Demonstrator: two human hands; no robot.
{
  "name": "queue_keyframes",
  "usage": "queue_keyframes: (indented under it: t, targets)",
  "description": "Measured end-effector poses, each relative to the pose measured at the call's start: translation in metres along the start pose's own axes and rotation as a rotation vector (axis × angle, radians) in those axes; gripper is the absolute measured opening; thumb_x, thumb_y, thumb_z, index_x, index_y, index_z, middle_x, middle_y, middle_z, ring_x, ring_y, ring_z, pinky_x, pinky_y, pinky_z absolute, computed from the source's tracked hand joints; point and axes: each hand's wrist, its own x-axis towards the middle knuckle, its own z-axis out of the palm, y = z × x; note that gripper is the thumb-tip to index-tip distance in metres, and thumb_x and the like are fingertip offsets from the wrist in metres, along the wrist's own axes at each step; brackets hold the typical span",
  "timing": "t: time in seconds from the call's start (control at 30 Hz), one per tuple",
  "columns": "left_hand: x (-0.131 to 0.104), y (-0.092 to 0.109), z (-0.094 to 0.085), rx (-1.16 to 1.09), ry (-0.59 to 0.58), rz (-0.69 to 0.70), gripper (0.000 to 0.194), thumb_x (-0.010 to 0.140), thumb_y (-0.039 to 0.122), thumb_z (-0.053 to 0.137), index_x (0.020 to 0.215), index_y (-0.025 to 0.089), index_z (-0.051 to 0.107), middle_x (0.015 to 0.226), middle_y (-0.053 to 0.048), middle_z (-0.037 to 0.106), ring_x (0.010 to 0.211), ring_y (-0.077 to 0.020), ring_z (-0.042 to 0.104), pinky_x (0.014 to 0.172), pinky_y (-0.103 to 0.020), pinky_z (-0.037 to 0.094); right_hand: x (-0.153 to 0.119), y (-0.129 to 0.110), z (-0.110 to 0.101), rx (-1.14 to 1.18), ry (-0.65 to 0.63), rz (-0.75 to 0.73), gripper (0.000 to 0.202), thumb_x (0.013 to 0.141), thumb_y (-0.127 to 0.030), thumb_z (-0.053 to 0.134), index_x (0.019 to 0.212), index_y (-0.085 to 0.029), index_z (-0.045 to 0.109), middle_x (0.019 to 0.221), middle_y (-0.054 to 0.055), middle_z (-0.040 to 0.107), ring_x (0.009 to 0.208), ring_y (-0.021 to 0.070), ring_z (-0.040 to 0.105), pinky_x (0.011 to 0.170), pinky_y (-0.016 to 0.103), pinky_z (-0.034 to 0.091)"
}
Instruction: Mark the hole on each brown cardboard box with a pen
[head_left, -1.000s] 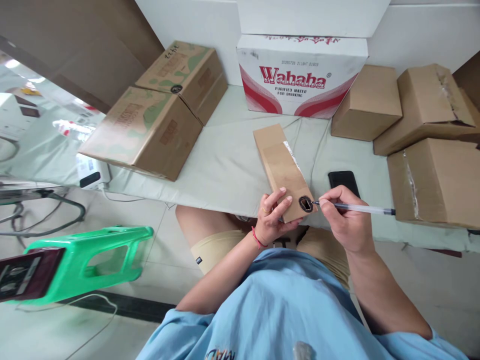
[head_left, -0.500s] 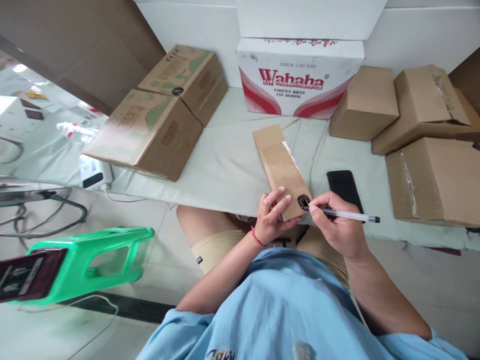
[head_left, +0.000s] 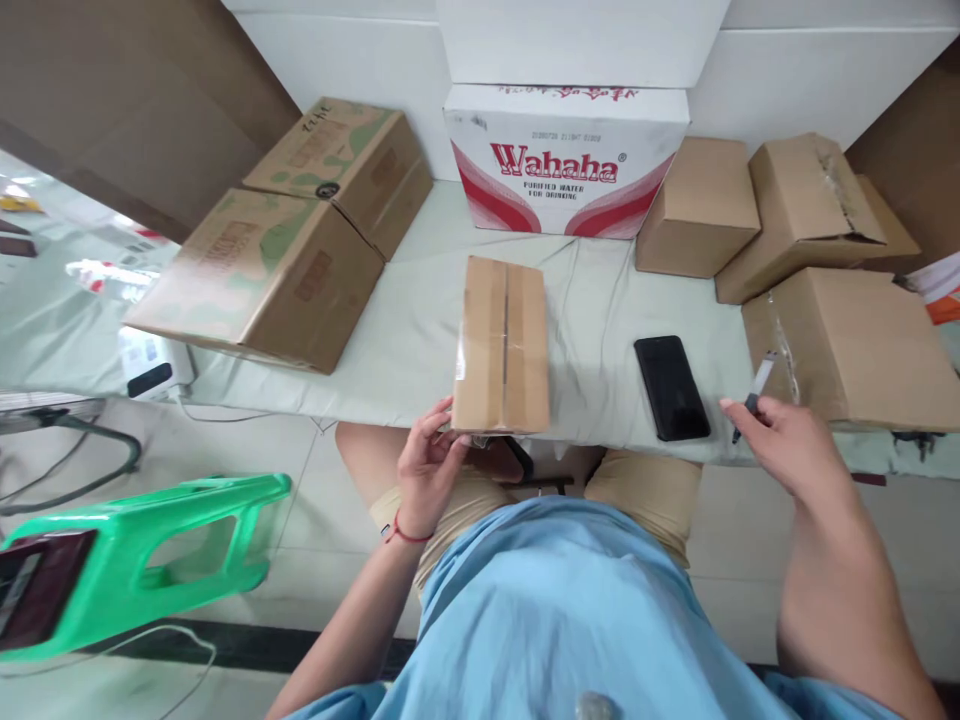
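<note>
A small brown cardboard box (head_left: 504,350) with a taped seam facing up lies on the pale green cloth near the table's front edge. My left hand (head_left: 433,460) grips its lower left corner, fingers at the side and thumb along the near edge. Off to the right, my right hand (head_left: 787,440) is closed on a pen (head_left: 760,385), which is held tilted above the table edge. Between the box and my right hand lies a black phone (head_left: 673,388).
Two printed brown cartons (head_left: 322,290) stand at the left, a white Wahaha box (head_left: 562,165) at the back, and several brown boxes (head_left: 885,340) at the right. A green stool (head_left: 210,560) is on the floor at the lower left.
The small box has been turned, so its seam faces up and the black ring mark is out of sight. My right hand has moved right with the pen, away from the box.
</note>
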Motion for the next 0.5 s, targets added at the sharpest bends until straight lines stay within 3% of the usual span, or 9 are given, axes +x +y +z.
queue_keyframes:
  t: [0.07,0.1,0.17,0.2,0.27,0.3,0.4,0.5]
  targets:
    - [-0.004,-0.003,-0.008,-0.076,0.033,-0.127,0.039,0.096,0.037,0.085,0.131,0.028,0.07,0.141,-0.012,0.071,0.126,-0.0236,0.074,0.102,-0.034,0.065,0.01,0.018,0.0,-0.311,-0.105,0.118,0.053,0.091,-0.056,0.071,0.052,-0.03,0.048,0.048,0.005,0.052,0.052,0.0239,0.049,0.057,0.039,0.036]
    - [-0.004,-0.004,-0.008,-0.099,0.041,-0.165,0.043,0.095,0.039,0.086,0.133,0.028,0.068,0.14,-0.011,0.071,0.122,-0.022,0.075,0.101,-0.033,0.065,0.014,0.023,0.003,-0.44,-0.131,0.166,0.045,0.092,-0.055,0.067,0.057,-0.029,0.055,0.054,0.007,0.058,0.058,0.0276,0.056,0.06,0.04,0.039]
    - [-0.004,-0.003,-0.002,-0.124,0.064,-0.204,0.052,0.095,0.044,0.085,0.14,0.029,0.063,0.142,-0.011,0.068,0.118,-0.0204,0.075,0.098,-0.031,0.065,0.015,0.025,0.013,-0.545,-0.082,0.184,0.034,0.094,-0.052,0.062,0.084,-0.022,0.074,0.069,0.014,0.071,0.071,0.0342,0.066,0.065,0.043,0.045]
    - [-0.002,-0.001,0.003,-0.121,0.09,-0.208,0.056,0.095,0.048,0.084,0.142,0.029,0.06,0.144,-0.011,0.065,0.119,-0.0208,0.074,0.096,-0.03,0.065,0.013,0.022,0.019,-0.552,-0.037,0.174,0.04,0.096,-0.051,0.059,0.104,-0.016,0.077,0.078,0.017,0.075,0.078,0.0364,0.07,0.069,0.044,0.048]
    - [0.003,0.003,0.018,-0.075,0.175,-0.199,0.066,0.092,0.055,0.086,0.144,0.03,0.056,0.148,-0.013,0.059,0.126,-0.0232,0.069,0.094,-0.029,0.064,0.004,0.01,0.035,-0.529,0.03,0.131,0.058,0.102,-0.051,0.053,0.136,-0.007,0.069,0.098,0.022,0.079,0.093,0.0387,0.073,0.078,0.047,0.052]
    - [0.007,0.006,0.026,-0.027,0.222,-0.188,0.071,0.089,0.058,0.088,0.145,0.03,0.054,0.15,-0.014,0.057,0.13,-0.0246,0.067,0.094,-0.029,0.063,-0.002,0.001,0.043,-0.519,0.039,0.092,0.064,0.104,-0.054,0.051,0.144,-0.005,0.063,0.107,0.024,0.078,0.101,0.0397,0.072,0.083,0.048,0.053]
    - [0.024,0.015,0.052,0.175,0.324,-0.131,0.088,0.081,0.06,0.094,0.151,0.03,0.049,0.151,-0.014,0.052,0.135,-0.0272,0.061,0.102,-0.035,0.06,-0.02,-0.025,0.065,-0.527,0.019,-0.04,0.076,0.102,-0.068,0.055,0.14,-0.004,0.064,0.125,0.031,0.069,0.118,0.0442,0.064,0.093,0.051,0.053]
    - [0.042,0.026,0.077,0.375,0.339,0.034,0.091,0.082,0.053,0.094,0.155,0.026,0.047,0.145,-0.014,0.054,0.135,-0.0301,0.059,0.116,-0.049,0.054,-0.028,-0.042,0.078,-0.537,0.027,-0.068,0.082,0.094,-0.073,0.066,0.132,-0.001,0.064,0.126,0.033,0.064,0.118,0.0465,0.058,0.095,0.054,0.052]
